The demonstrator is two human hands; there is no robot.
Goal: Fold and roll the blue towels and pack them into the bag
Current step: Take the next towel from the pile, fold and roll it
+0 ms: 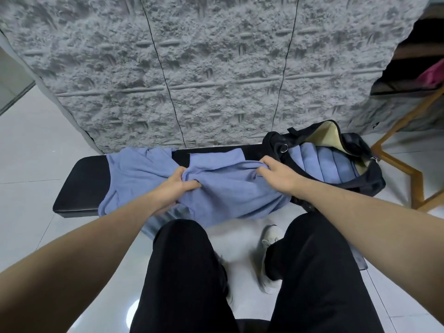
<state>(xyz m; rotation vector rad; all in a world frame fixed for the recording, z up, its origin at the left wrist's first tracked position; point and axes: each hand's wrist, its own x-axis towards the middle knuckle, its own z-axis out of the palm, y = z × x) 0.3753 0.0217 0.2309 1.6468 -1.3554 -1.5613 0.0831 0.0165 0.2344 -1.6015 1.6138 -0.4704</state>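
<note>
Blue towel in hand: a loose blue towel (230,188) lay crumpled across the middle of the black desk (81,183), its near edge hanging over the front toward the person's knees.
Second towel: another blue towel (134,171) lay bunched on the desk just to the left, touching the first one.
Left hand: the left hand (182,182) was clenched on a gathered fold at the left part of the loose towel, fingers curled into the cloth.
Right hand: the right hand (276,169) gripped the towel's right end, fingers tucked under a bunched edge, just beside the bag.
Bag: a black bag (360,181) with a cream lining sat open at the right end of the desk, its mouth facing up.
Packed towels: several rolled blue towels (324,164) lay side by side inside the bag, touching one another.
Desk: long, black and padded, set against a grey rough-textured wall panel (192,68).
Legs: the person's legs in black trousers (187,272) filled the near view, with a white shoe (269,239) on the pale tiled floor (31,152).
Right side: a wooden frame (396,145) stood on the floor beyond the bag.
</note>
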